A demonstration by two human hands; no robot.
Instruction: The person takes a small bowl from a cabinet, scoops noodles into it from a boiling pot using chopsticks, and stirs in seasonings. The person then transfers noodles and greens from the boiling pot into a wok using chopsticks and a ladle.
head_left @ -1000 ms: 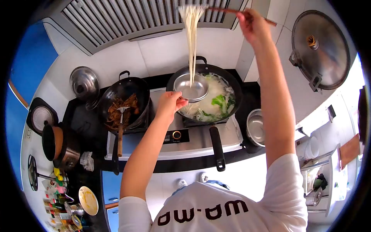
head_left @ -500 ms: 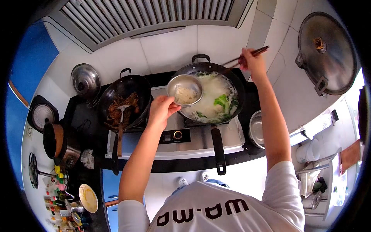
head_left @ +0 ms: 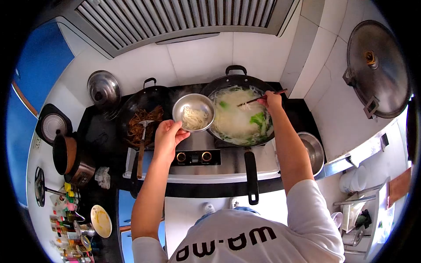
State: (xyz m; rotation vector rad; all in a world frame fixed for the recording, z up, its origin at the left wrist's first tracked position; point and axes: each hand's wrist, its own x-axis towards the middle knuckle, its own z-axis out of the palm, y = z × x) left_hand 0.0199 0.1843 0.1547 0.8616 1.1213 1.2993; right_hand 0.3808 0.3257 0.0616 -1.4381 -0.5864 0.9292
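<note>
My left hand [head_left: 168,136] grips the rim of a small steel bowl [head_left: 208,106], holding it level just left of the right-hand wok. Pale noodles [head_left: 194,118] lie inside the bowl. In my right hand [head_left: 271,101] is a pair of dark chopsticks [head_left: 280,92], closed fingers around them. Their tips reach over the cloudy, steaming broth of the right wok [head_left: 262,83], touching what look like noodles at its surface. Green leaves [head_left: 258,119] float at the right of the broth. The wok's black handle [head_left: 251,175] points toward me.
A left wok [head_left: 153,94] holds brown shredded food with a wooden-handled spatula [head_left: 140,158] resting in it. A steel basin [head_left: 312,151] stands right of the stove. Lids [head_left: 104,90] lean at the back wall; a large one [head_left: 377,65] hangs right. A plate [head_left: 101,221] and bottles sit lower left.
My right hand has come down and left, bringing the chopstick tips into the middle of the wok. The bowl in my left hand has shifted left, away from over the broth.
</note>
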